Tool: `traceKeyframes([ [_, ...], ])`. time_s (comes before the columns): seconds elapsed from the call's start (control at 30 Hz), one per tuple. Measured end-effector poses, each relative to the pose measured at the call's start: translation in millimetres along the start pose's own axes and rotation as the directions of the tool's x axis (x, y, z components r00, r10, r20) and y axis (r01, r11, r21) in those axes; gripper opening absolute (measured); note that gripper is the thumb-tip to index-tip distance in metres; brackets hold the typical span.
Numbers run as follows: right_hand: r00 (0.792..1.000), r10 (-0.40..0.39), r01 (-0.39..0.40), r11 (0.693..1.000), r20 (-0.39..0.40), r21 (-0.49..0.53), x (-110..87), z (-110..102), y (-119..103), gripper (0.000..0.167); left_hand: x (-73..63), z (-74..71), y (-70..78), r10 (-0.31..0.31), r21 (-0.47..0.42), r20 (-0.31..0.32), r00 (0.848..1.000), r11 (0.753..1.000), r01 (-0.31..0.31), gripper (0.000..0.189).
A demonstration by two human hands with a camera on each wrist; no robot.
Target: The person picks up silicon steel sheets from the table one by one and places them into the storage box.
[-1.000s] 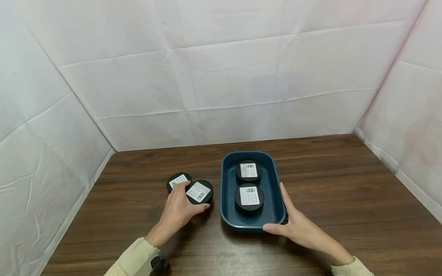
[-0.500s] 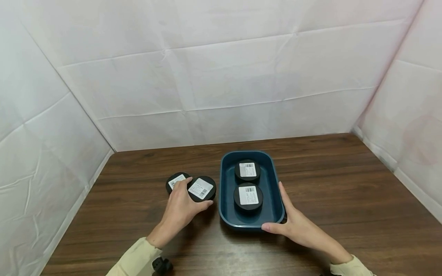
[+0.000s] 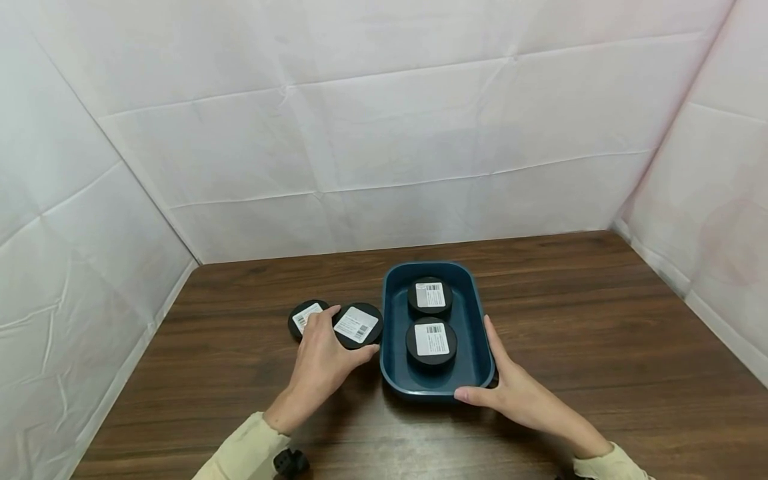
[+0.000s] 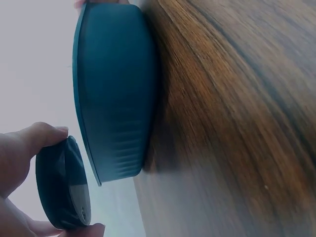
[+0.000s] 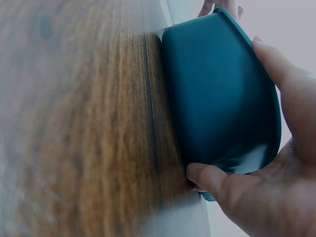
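My left hand (image 3: 321, 363) grips a round black container (image 3: 358, 325) with a white barcode label, its fingers and thumb around the side. In the left wrist view this black container (image 4: 64, 182) is raised off the table, close to the wall of the dark blue tray (image 4: 116, 94). Another labelled black container (image 3: 307, 317) lies on the table, partly hidden behind the left fingers. Two more, a far one (image 3: 430, 296) and a near one (image 3: 431, 341), sit inside the tray (image 3: 396, 373). At the tray's near right corner, my right hand (image 3: 519, 393) holds the rim and side.
The brown wooden table (image 3: 588, 320) extends to both sides of the tray. White sheeting (image 3: 384, 133) hangs along the back and both sides. A small black device (image 3: 291, 461) is at the left wrist.
My left hand has shifted slightly right and away from me, bringing its black container from beside the other loose one to the tray's left rim. The right hand stays at the corner.
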State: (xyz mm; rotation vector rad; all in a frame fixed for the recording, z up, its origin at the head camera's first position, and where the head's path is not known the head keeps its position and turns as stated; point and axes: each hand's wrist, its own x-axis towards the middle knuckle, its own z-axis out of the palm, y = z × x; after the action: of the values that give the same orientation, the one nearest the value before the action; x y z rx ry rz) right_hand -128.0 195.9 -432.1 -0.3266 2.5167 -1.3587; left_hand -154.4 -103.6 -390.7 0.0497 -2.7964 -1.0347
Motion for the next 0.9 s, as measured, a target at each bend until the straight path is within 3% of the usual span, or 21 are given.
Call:
traceKeyframes([
  [0.43, 1.0, -0.017, 0.017, 0.999, 0.008, 0.037, 1.0, -0.3, -1.0, 0.122, 0.0, 4.8, 12.8, 0.014, -0.036, 0.027, 1.0, 0.999, -0.013, 0.09],
  [0.9, 1.0, 0.025, -0.025, 1.0, 0.007, -0.006, 0.7, -1.8, 0.2, 0.122, 4.1, 11.8, 26.7, -0.005, -0.034, 0.073, 0.997, 0.999, 0.008, 0.107],
])
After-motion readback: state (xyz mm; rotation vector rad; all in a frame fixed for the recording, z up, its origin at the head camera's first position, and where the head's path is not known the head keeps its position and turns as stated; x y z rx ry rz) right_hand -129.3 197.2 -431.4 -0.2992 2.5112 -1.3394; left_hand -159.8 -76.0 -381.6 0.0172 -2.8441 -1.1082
